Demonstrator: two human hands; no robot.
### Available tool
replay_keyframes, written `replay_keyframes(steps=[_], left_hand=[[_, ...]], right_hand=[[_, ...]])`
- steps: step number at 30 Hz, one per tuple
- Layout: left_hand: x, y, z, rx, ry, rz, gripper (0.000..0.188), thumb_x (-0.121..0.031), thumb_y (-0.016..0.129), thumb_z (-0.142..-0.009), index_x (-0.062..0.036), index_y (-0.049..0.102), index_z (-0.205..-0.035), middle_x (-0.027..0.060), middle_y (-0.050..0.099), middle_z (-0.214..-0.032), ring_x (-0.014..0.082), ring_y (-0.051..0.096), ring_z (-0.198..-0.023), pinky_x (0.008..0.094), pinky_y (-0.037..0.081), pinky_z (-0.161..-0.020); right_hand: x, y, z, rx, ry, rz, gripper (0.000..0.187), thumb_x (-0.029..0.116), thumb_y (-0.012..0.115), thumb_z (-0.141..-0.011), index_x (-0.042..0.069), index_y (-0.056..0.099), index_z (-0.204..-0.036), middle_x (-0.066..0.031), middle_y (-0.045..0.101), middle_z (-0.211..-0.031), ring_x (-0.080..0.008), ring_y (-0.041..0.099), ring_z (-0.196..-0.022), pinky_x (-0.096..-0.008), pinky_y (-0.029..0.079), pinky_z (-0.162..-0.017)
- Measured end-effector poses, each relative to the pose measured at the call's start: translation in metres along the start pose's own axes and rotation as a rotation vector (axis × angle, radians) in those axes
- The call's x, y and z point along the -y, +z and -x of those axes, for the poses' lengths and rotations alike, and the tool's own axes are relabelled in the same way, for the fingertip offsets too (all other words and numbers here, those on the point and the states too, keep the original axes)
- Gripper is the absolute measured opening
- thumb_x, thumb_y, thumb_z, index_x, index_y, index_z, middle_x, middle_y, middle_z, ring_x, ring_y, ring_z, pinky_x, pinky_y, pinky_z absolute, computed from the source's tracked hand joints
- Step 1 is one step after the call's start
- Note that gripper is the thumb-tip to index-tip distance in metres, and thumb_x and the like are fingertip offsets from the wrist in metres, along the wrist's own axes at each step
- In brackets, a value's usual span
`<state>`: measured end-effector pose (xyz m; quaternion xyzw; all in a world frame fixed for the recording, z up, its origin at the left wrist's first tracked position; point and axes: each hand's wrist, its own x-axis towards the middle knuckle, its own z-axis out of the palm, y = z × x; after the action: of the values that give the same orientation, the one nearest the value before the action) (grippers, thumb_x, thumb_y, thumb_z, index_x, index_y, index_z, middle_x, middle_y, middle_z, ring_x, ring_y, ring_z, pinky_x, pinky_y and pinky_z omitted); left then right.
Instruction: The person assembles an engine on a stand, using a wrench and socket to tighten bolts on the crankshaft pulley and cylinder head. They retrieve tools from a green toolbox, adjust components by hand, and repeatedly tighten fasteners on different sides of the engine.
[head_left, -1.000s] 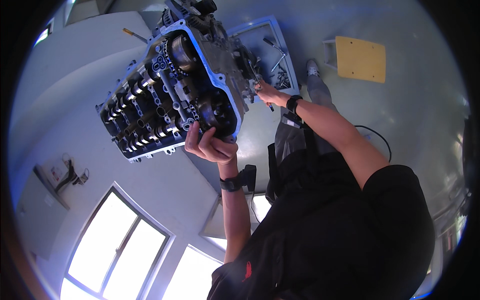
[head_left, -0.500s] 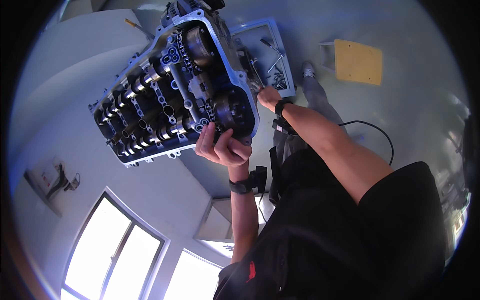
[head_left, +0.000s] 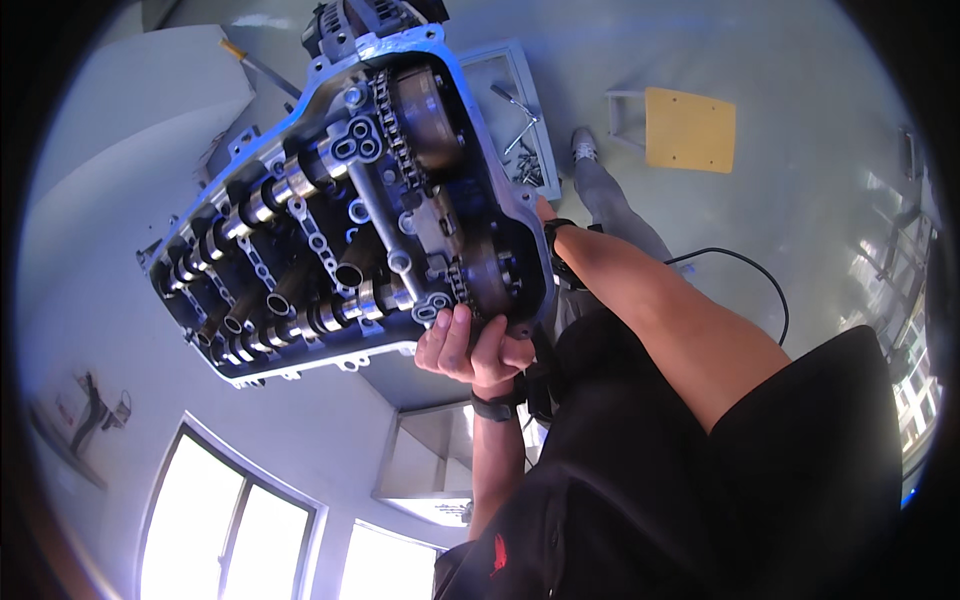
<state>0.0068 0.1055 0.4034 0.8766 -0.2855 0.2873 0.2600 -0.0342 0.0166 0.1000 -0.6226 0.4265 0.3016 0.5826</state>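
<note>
Gripping with the left hand (head_left: 470,350) the lower rim of the uncovered engine (head_left: 372,205), between 4 and 5 o'clock from its middle, just beside the lower cam sprocket (head_left: 485,275), probably to steady it. At 3 o'clock, mostly hidden behind the casing, the right hand (head_left: 544,208): cannot tell whether wide, narrow or holding anything. Turned open side toward the wearer, camshafts (head_left: 265,205) exposed, perhaps for easy access. Farther out at 2 o'clock, in a light-rimmed tray (head_left: 535,120), a ratchet wrench (head_left: 502,94) and loose bolts (head_left: 529,165), likely grouped to stay within reach.
</note>
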Motion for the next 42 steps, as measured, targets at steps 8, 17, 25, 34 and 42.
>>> replay_keyframes(steps=[8, 17, 25, 34, 42], left_hand=[[-0.001, -0.003, -0.006, 0.006, -0.038, 0.023, 0.014, -0.016, 0.042, -0.072, -0.0164, 0.055, -0.069, 0.0075, 0.057, -0.098, 0.0258, 0.051, -0.094, 0.0366, 0.039, -0.079], [0.0, -0.007, -0.002, 0.072, -0.074, 0.004, 0.012, -0.027, 0.044, -0.08, -0.024, 0.055, -0.074, -0.002, 0.054, -0.098, 0.0169, 0.05, -0.095, 0.0314, 0.033, -0.079], [-0.001, -0.007, -0.005, 0.047, -0.103, 0.012, 0.011, -0.028, 0.046, -0.079, -0.0268, 0.056, -0.074, -0.0074, 0.055, -0.095, 0.0111, 0.051, -0.092, 0.0291, 0.032, -0.079], [0.0, -0.007, -0.002, 0.054, -0.118, 0.047, 0.009, -0.03, 0.048, -0.078, -0.0287, 0.057, -0.075, -0.0086, 0.056, -0.094, 0.0094, 0.051, -0.094, 0.0289, 0.031, -0.083], [-0.002, -0.004, -0.003, 0.029, -0.115, 0.027, 0.008, -0.029, 0.048, -0.077, -0.0271, 0.056, -0.075, -0.0077, 0.054, -0.096, 0.0117, 0.049, -0.095, 0.03, 0.032, -0.083]], right_hand=[[-0.002, 0.001, 0.013, -0.072, 0.095, 0.267, 0.032, 0.021, 0.043, -0.082, 0.001, 0.064, -0.096, -0.0216, 0.059, -0.106, -0.0355, 0.056, -0.101, -0.0423, 0.046, -0.083], [0.05, -0.009, 0.052, -0.135, 0.224, 0.389, 0.032, 0.022, 0.044, -0.081, 0.001, 0.064, -0.095, -0.022, 0.059, -0.105, -0.0356, 0.056, -0.101, -0.0423, 0.045, -0.084], [0.06, -0.008, 0.058, -0.158, 0.275, 0.394, 0.033, 0.024, 0.045, -0.08, 0.001, 0.064, -0.095, -0.0222, 0.059, -0.104, -0.0358, 0.056, -0.101, -0.0423, 0.045, -0.084], [0.068, -0.01, 0.057, -0.179, 0.296, 0.405, 0.034, 0.025, 0.047, -0.079, 0.001, 0.064, -0.094, -0.0226, 0.059, -0.104, -0.0359, 0.056, -0.101, -0.0422, 0.045, -0.085], [0.08, -0.016, 0.049, -0.156, 0.305, 0.389, 0.034, 0.027, 0.048, -0.078, 0.001, 0.064, -0.094, -0.0228, 0.059, -0.103, -0.0361, 0.056, -0.1, -0.0422, 0.045, -0.085]])
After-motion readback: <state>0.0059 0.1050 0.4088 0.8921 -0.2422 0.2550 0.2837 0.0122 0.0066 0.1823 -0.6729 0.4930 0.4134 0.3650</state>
